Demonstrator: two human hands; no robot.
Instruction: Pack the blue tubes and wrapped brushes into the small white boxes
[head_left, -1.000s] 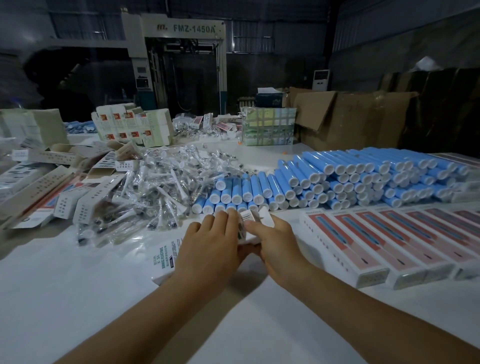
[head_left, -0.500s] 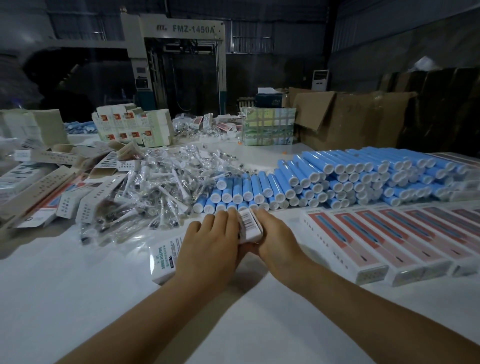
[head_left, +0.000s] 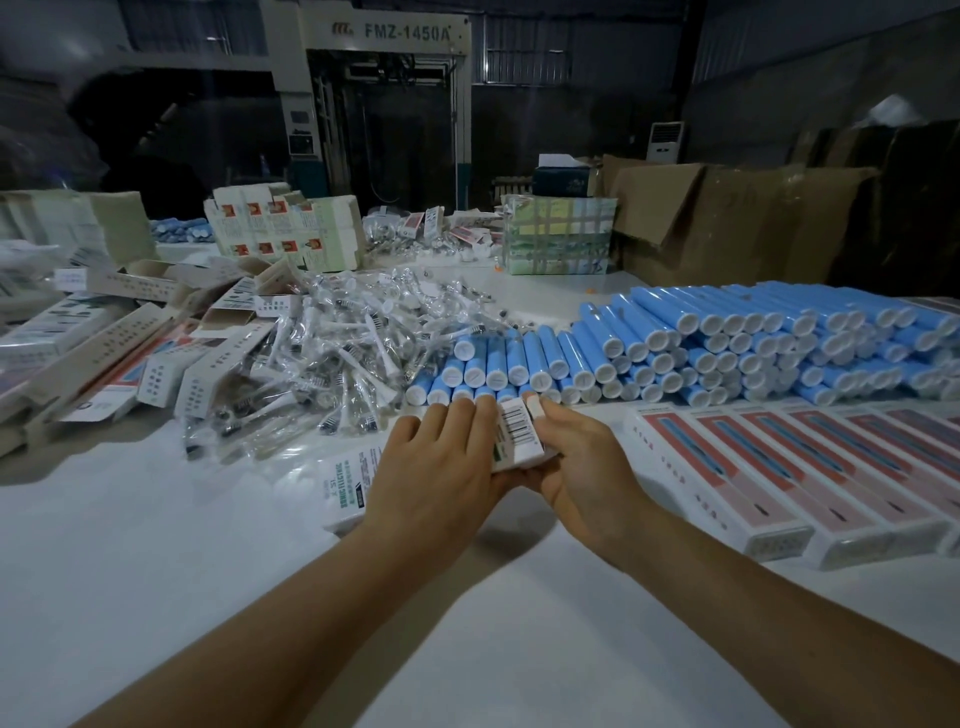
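While both hands work the same small white box (head_left: 519, 439) at the near middle of the table (head_left: 208, 597), its barcoded end now stands raised and turned toward the camera; one second ago that end lay lower and mostly hidden behind the fingers. Half a second ago the barcode was already visible, so the tilt looks gradual.

Left hand (head_left: 441, 467): fingers laid over the box's left portion, pressing it down onto the table; whether the thumb hooks underneath cannot be told. Right hand (head_left: 582, 467): fingers curled round the box's right side, a taped fingertip at the top corner, gripping it.

Box position: between the two hands, just in front of the blue tubes (head_left: 727, 343), which are stacked in rows with white caps facing the person. Wrapped brushes (head_left: 337, 364) lie in a loose heap to the left of the tubes. A row of packed boxes (head_left: 779, 467) with red panels lies at right; unfolded cartons (head_left: 156, 364) are strewn at left.

Judgement: the raised end suggests the end flap is being closed or opened. The pictures do not show whether the box holds anything. If it is being closed, it would join the row at right; large stock remains.
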